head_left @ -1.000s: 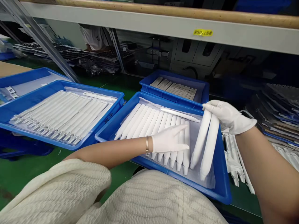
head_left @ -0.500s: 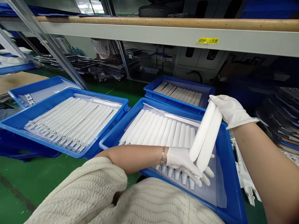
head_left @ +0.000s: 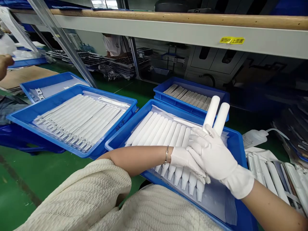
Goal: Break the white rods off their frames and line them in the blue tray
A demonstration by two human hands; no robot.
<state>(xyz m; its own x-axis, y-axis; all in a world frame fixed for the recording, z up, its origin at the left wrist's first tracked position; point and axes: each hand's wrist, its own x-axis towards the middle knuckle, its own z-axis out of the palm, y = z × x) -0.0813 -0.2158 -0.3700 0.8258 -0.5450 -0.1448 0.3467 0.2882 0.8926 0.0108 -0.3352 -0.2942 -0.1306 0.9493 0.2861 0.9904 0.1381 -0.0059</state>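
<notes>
Two long, smooth white pieces with rounded ends [head_left: 222, 118] stick up past the fingers of my gloved right hand [head_left: 214, 155]. That hand is closed over their middle. My gloved left hand [head_left: 185, 162] is against their lower part, its fingers curled in and partly covered by the right hand. The pieces' lower ends are hidden by the hands. Both hands are over a blue tray [head_left: 241, 150], where a row of similar white pieces [head_left: 160, 131] lies side by side on a clear plastic sheet. One more piece [head_left: 186, 122] lies crosswise behind the row.
Left, a second blue tray [head_left: 133, 107] holds slotted white strips [head_left: 77, 120]. Behind, another tray [head_left: 158, 95] holds greyish strips. A squeeze bottle [head_left: 255, 138] and wrapped pieces [head_left: 276, 178] are at right. A shelf beam [head_left: 168, 30] crosses above. Another person's hand [head_left: 4, 65] shows far left.
My right hand has moved from the top ends of the two white pieces down to their middle, beside my left hand. My left fingers, spread before, are now curled. The view has shifted slightly.
</notes>
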